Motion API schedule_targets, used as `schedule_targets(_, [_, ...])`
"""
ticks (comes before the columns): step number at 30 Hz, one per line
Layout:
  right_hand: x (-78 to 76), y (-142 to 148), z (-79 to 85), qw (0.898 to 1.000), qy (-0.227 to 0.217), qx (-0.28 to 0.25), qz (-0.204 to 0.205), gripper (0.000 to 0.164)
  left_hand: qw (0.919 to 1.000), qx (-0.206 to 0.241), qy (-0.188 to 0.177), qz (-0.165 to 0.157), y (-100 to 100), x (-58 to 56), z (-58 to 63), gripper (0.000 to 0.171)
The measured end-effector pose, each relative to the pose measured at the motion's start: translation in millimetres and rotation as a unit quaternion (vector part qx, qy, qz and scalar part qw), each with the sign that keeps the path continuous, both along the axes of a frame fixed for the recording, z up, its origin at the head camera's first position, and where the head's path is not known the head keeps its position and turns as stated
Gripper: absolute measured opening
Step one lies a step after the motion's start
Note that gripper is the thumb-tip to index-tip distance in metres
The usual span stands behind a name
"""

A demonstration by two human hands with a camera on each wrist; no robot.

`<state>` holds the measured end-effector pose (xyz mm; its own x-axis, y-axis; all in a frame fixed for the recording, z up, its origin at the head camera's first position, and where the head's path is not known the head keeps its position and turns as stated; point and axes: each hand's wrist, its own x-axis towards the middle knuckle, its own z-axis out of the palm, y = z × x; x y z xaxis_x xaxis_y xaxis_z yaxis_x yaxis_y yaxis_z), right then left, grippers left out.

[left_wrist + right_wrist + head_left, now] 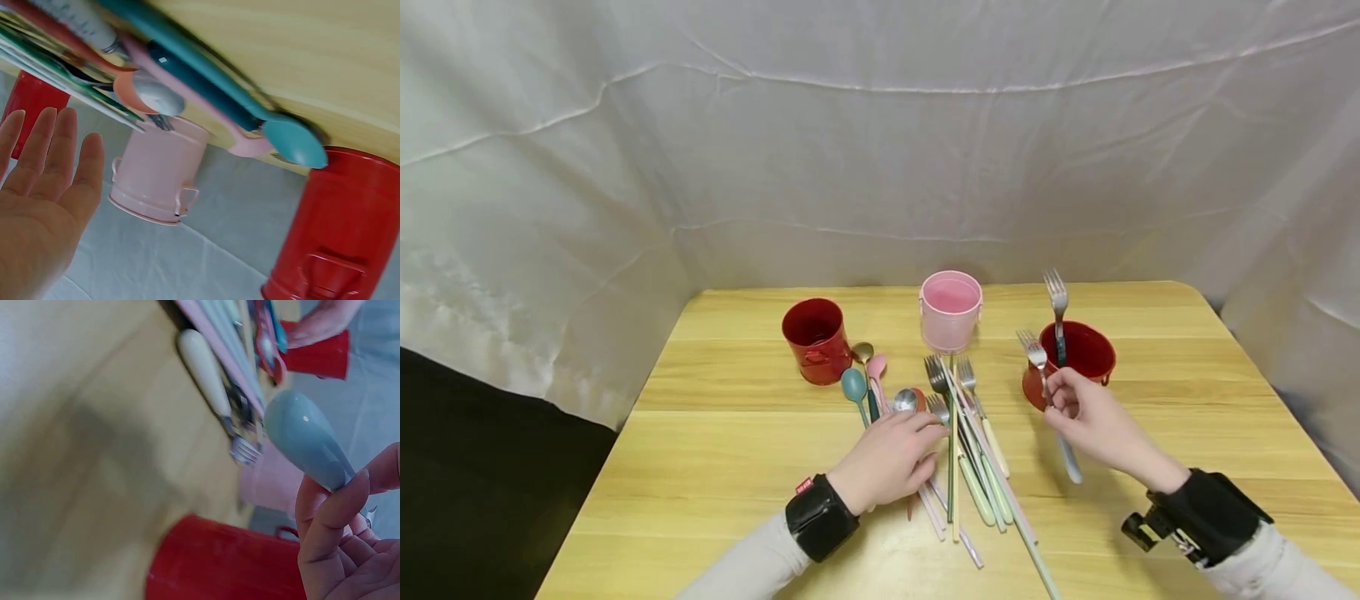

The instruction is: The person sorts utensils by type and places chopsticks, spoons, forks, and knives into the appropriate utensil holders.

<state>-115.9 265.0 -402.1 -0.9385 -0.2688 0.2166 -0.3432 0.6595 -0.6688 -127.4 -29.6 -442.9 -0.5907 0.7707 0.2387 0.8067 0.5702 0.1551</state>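
My right hand (1097, 425) pinches a fork with a pale blue handle (303, 434), its tines up, just in front of the right red bucket (1033, 392). A second fork (1056, 300) with a dark handle stands upright in that bucket. Over a pile of cutlery and chopsticks in the middle of the table, my left hand (891, 458) hangs with loose fingers, holding nothing. Beside it lie a teal spoon (853, 385), a pink spoon (877, 367) and a metal spoon (905, 401). Several forks (967, 377) and chopsticks (955, 492) are to its right.
At the back left stands another red bucket (823, 362), with a gold spoon (862, 352) against its side. A pink bucket (949, 329) is at the back centre, behind the pile. Pale cloth (880, 167) hangs along the table's far edge.
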Motion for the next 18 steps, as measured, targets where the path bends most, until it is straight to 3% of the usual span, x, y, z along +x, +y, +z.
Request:
schedule_targets(4, [-4.2,8.1,13.7,0.999,0.023,-0.009,-0.029,0.021,0.9999,-0.011,-0.005,-0.008,14.6,-2.6,3.7,0.036])
schedule_targets(10, [-12.5,24.5,34.0,0.997,0.015,-0.027,-0.077,0.023,0.9996,-0.018,-0.003,-0.022,35.3,-6.5,7.6,0.036])
schedule_targets(14, [-19.7,29.7,45.7,0.993,0.015,-0.057,-0.102,0.024,0.9996,-0.017,0.003,-0.022,41.7,-12.1,10.5,0.036])
schedule_targets(18, [-28.3,32.0,55.4,0.987,0.044,-0.076,-0.135,0.023,0.9997,-0.013,0.006,-0.020,44.7,-16.9,14.6,0.035])
